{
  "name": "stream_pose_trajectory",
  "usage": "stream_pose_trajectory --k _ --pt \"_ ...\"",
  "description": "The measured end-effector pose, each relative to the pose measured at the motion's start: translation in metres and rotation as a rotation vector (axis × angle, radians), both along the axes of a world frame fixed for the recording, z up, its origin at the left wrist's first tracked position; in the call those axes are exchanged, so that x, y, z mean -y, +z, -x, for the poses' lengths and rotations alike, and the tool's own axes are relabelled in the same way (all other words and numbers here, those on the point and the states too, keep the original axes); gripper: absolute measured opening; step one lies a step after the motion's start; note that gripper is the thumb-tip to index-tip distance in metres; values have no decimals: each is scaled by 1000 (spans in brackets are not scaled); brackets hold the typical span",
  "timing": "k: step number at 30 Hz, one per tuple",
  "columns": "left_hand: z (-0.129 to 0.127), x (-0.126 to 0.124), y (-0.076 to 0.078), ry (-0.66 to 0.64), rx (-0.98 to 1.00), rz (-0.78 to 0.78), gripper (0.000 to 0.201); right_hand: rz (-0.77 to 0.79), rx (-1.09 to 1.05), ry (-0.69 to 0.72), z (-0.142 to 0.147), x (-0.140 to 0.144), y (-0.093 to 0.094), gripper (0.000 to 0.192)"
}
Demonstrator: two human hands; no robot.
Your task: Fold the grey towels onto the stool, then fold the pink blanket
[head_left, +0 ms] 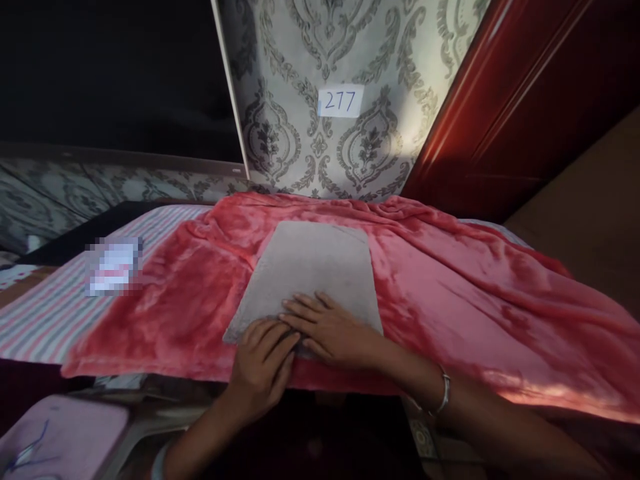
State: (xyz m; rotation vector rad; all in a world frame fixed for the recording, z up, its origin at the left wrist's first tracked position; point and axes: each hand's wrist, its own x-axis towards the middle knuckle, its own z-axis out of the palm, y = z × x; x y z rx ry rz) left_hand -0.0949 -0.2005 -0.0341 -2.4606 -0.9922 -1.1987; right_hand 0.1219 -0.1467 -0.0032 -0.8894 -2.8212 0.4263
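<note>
Grey cloth [320, 257] lies flat on the red blanket [175, 313], centred in front of me, far edge narrower in view than the near one. Right hand [327, 328]: palm down on the cloth's near part, fingers extended and slightly spread, gripping nothing. Left hand [263, 360]: at the near edge, just left of the right one, fingers bent over the cloth. Can't tell whether it pinches the fabric; thumb side partly hidden. Fingertips of both hands meet or nearly so. Silver bracelet [445, 393] on my right wrist, pale band [159, 462] on the left.

Blanket is rumpled along its back edge, with long folds to the right. Striped sheet [55, 320] shows under it at left; a pixelated item on it is unreadable. Behind: patterned wallpaper [273, 143] with a "277" label [341, 101], dark screen [115, 80] left, red wooden panel [500, 120] right. Pink seat [95, 420] lower left.
</note>
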Motion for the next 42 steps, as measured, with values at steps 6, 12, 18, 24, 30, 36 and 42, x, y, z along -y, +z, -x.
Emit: stream_pose_trajectory --k 6,12,18,24,30,36,42 --pt "-1 3 -22 52 -56 -19 46 23 37 0 -14 -34 -5 63" --pt "-2 2 -21 28 2 -31 43 8 131 -380 -46 -84 2 63" --pt "15 12 -6 61 7 -24 35 19 70 -105 1 -56 27 57" --pt "27 7 -12 165 32 2 26 26 59 328 67 -52 15 60" --pt "27 4 -28 140 74 -5 29 -91 140 143 61 -136 0 59" --pt "28 2 -30 153 82 -23 28 -61 224 -320 42 -214 5 62" --pt "32 -5 -35 146 36 -88 28 -16 239 -520 43 -221 28 61"
